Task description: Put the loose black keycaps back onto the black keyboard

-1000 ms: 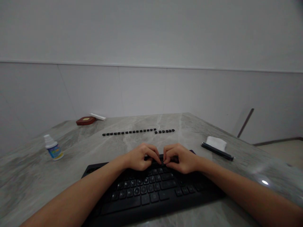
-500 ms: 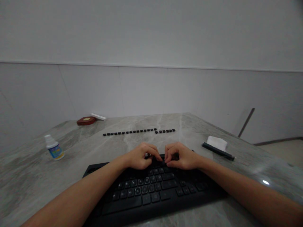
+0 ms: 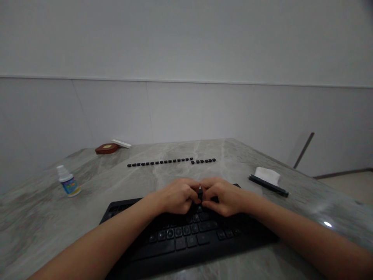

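Note:
A black keyboard (image 3: 163, 258) lies in front of me on the marbled table, and my forearms cover much of it. My left hand (image 3: 180, 195) and my right hand (image 3: 221, 195) meet over its far rows with bent fingers. Between their fingertips is a small black keycap (image 3: 200, 193), gripped from both sides. Exactly which fingers press on it is partly hidden. Beyond the hands, several loose black keycaps (image 3: 161, 162) lie in a long line, with a shorter line (image 3: 202, 161) of keycaps to its right.
A white spray bottle with a blue label (image 3: 70, 186) stands at the left. Toward the back left are a reddish-brown box (image 3: 107, 149) and a white flat item (image 3: 121, 143). A dark pen-like stick (image 3: 268, 185) lies beside a white tissue (image 3: 267, 175) at the right.
My fingertips have come together and lifted slightly from the keys, with a keycap now showing between them. My left hand has turned and curled its fingers more. The keycap lines stay put.

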Action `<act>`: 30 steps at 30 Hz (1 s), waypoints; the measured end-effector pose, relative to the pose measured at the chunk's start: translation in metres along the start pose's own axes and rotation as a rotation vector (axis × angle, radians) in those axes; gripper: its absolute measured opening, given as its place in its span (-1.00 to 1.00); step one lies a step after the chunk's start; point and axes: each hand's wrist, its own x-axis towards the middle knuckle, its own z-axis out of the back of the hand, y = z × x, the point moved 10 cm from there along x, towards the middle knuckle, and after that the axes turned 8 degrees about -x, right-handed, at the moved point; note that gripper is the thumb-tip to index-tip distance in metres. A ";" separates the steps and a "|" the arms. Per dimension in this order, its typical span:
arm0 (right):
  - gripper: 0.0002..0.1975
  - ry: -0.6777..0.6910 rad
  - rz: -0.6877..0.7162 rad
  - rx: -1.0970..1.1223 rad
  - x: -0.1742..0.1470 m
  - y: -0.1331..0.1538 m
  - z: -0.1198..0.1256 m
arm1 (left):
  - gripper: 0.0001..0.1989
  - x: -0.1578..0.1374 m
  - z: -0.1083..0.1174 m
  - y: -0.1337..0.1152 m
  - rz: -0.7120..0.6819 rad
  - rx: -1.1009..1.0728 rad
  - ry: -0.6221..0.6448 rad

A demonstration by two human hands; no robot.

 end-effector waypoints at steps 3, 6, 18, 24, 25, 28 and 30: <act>-0.82 0.067 -0.012 0.017 0.004 0.003 -0.007 | -0.68 0.001 -0.006 0.008 0.096 0.052 0.043; -0.82 0.085 -0.029 0.038 0.003 0.002 -0.010 | -0.71 0.001 -0.011 0.012 0.160 0.081 0.089; -0.88 -0.173 -0.556 -0.330 -0.032 -0.131 0.017 | -0.73 -0.007 0.002 0.042 0.392 0.150 -0.093; -0.81 -0.095 -0.422 -0.441 0.023 -0.145 0.006 | -0.76 -0.007 -0.003 0.053 0.411 0.138 -0.046; -0.81 -0.088 -0.409 -0.458 0.033 -0.148 0.005 | -0.76 -0.007 -0.003 0.052 0.415 0.142 -0.041; -0.79 -0.083 -0.396 -0.506 0.056 -0.157 0.001 | -0.75 -0.008 -0.001 0.048 0.424 0.173 -0.035; -0.79 -0.077 -0.392 -0.526 0.063 -0.162 -0.005 | -0.75 -0.006 0.000 0.042 0.413 0.222 -0.025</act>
